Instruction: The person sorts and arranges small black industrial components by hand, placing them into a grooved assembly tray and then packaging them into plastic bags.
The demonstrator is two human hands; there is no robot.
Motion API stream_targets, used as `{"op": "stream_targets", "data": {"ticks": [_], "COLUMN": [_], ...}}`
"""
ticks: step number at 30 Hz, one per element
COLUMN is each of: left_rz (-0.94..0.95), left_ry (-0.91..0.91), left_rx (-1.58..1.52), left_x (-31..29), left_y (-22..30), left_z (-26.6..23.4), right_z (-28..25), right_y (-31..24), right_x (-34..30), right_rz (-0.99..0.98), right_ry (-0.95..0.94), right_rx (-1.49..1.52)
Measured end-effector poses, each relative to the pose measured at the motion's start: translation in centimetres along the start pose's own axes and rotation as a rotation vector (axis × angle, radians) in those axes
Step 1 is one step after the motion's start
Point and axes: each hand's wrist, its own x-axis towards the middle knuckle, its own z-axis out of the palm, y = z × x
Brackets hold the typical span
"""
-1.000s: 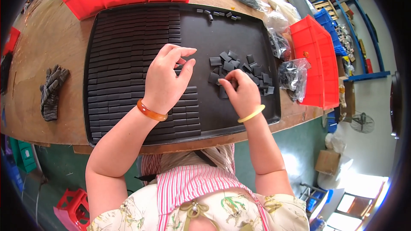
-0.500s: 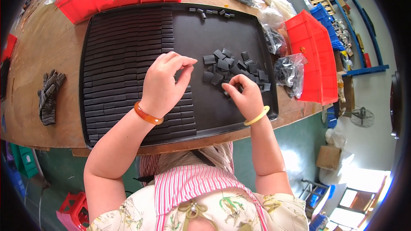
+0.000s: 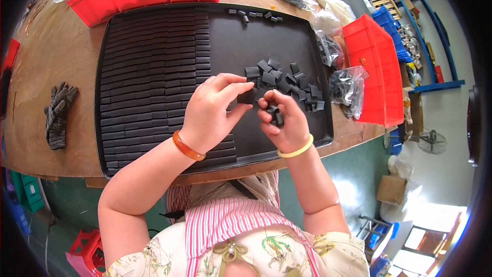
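Left fingers (image 3: 238,90) pinch a half-covered black piece (image 3: 246,97), while right fingers (image 3: 265,116) curl around small dark pieces (image 3: 278,118) too hidden to count.

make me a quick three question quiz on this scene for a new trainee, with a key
1. Where on the black tray do the neat rows of black pieces lie?
a) the left side
b) the right side
c) only along the far edge

2. True or false: the right hand cups several small black pieces.

3. Which wrist wears the yellow bangle?

Key:
1. a
2. True
3. The right wrist
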Motion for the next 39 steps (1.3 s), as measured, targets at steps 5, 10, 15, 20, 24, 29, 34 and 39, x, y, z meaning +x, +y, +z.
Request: {"op": "stream_targets", "data": {"ticks": [5, 10, 15, 20, 24, 29, 34, 39], "left_rz": [-0.168, -0.274, -0.287, -0.269, -0.259, -0.250, -0.268, -0.271], "left_ry": [-0.127, -0.138, -0.175, -0.193, -0.200, -0.191, -0.220, -0.229], "left_rx": [-0.084, -0.175, -0.187, -0.172, -0.165, -0.174, -0.152, -0.157], "left_x": [-0.3, -0.2, -0.1, -0.5, -0.5, -0.4, -0.4, -0.5], "left_y": [-0.4, -0.2, -0.2, -0.7, -0.6, -0.6, -0.4, -0.3], "left_z": [-0.4, -0.4, -0.3, 0.1, 0.1, 0.2, -0.2, -0.1], "right_z": [-1.1, -0.2, -2.4, -0.1, -0.1, -2.0, -0.8, -0.4], "right_y": [-0.1, -0.1, -0.4, -1.0, -1.0, -1.1, -1.1, -0.1], "right_x": [0.3, 0.2, 0.5, 0.0, -0.1, 0.4, 0.2, -0.3], "right_rz": [0.101, 0.046, 0.039, 0.098, 0.034, 0.049, 0.025, -0.133], "right_ry": [-0.061, 0.015, -0.160, -0.097, -0.099, -0.273, -0.167, -0.148], "right_rx": [0.108, -0.066, -0.007, -0.009, -0.042, -0.041, -0.066, -0.281]}}
